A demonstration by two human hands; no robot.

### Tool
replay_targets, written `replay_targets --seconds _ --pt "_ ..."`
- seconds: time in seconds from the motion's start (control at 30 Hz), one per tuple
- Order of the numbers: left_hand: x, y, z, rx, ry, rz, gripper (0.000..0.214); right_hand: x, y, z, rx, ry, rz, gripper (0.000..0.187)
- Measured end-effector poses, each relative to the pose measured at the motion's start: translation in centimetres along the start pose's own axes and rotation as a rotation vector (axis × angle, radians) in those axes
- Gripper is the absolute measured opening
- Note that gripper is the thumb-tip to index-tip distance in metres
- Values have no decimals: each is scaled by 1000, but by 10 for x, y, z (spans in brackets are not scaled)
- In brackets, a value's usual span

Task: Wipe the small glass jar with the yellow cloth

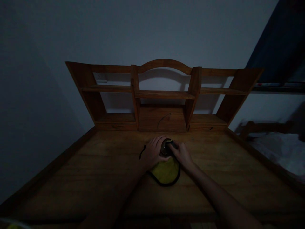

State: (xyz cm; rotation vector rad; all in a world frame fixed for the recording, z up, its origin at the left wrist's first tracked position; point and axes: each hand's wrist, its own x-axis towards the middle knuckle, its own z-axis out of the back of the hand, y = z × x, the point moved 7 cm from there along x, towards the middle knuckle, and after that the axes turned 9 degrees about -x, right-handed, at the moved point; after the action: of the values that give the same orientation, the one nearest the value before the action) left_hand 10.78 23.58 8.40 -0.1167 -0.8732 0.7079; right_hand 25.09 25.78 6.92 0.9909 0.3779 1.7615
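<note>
My left hand (153,151) is curled around a small dark, rounded object (164,149), whose kind I cannot make out in the dim light. Beneath it, on the desk, spreads a yellow cloth (166,171) with black edging. One edge of the cloth rises beside the dark object. There my right hand (183,155) has its fingers closed, pressing a folded bit of the cloth against the object. Part of the cloth's black edging also shows left of my left hand. The fingertips of both hands are partly hidden.
The wooden desk (100,171) has raised side edges. At its back stands a wooden shelf unit (164,94) with several compartments and low drawers. A pale wall lies behind. To the right are a dark window or curtain (283,44) and whitish bedding (281,149).
</note>
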Motion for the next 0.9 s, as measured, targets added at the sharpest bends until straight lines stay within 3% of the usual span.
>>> replay_targets --seconds 0.33,0.6,0.73,0.9 --pt "1 1 4 55 -13 33 86 0 2 -8 -9 39 19 27" --pt "1 -6 -2 49 37 -23 79 4 -6 -16 260 58 -42 42" --pt "1 -6 -2 36 47 -26 80 4 -9 -17 310 32 -51 38" --pt "1 -5 -3 20 53 -21 81 3 -8 -11 188 8 -47 25"
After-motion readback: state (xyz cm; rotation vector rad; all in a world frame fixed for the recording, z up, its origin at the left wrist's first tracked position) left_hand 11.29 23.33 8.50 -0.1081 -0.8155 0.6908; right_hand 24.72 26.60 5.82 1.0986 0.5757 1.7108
